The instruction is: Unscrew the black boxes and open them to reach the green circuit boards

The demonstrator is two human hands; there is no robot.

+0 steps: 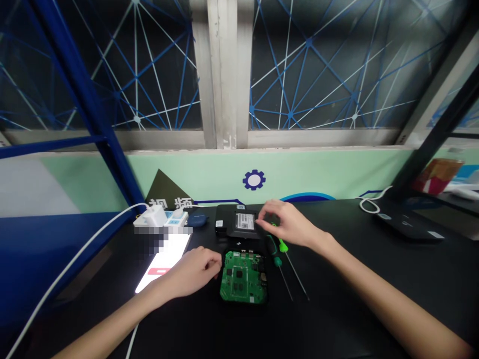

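Note:
A green circuit board (239,279) lies face up in a dark square housing on the black tabletop. My left hand (202,267) is beside the board's left edge, its fingers curled closed; whatever they may hold is hidden. Beyond the board is a black box (224,214) with a white printed label. At its right side my right hand (286,222) hovers, thumb and index fingertip pinched together; anything between them is too small to make out. Below that hand lie a dark-green-handled screwdriver (277,261) and a bright green-handled screwdriver (284,247), their shafts pointing toward me.
A lit phone-like screen (170,257) lies to the left, partly behind my left forearm. Behind it are a white power strip (175,219) with a plugged-in charger (155,216) and a small dark blue case (197,220). A flat black device (407,227) with a white cable sits at far right.

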